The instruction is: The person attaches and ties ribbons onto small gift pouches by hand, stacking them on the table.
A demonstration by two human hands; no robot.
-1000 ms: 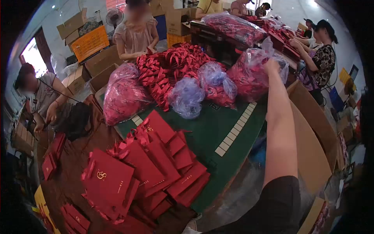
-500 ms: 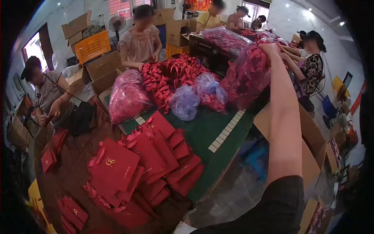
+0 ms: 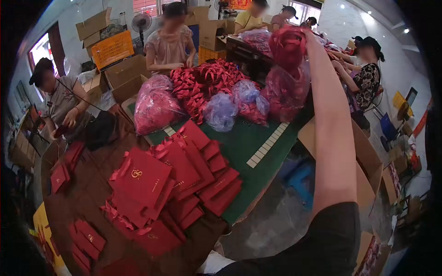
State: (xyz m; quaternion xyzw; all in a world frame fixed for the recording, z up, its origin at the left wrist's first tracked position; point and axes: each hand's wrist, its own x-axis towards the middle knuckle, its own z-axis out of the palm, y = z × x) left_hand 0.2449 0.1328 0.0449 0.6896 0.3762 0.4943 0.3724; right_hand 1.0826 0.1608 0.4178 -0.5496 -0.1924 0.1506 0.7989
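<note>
My right hand [image 3: 307,37] is stretched far forward, closed on a bunch of red ribbons [image 3: 288,48] lifted above a clear plastic bag [image 3: 287,89] with red contents. The bag stands at the far right of the green tabletop [image 3: 230,140]. Left of it are a smaller bag [image 3: 251,102], a crumpled bluish bag [image 3: 220,112], a heap of red ribbons [image 3: 202,85] and a full bag [image 3: 156,108]. Nearer lies a pile of red paper bags [image 3: 142,179] with gold print. My left hand is out of view.
A person [image 3: 169,43] stands behind the ribbon heap, another [image 3: 60,99] works at the left, and others [image 3: 366,73] are at the right and back. Open cardboard boxes [image 3: 368,152] stand right of the table. A blue object [image 3: 300,181] lies on the floor.
My right hand has moved up and slightly left, and red ribbons now rise out of the plastic bag under it. The view has shifted a little.
</note>
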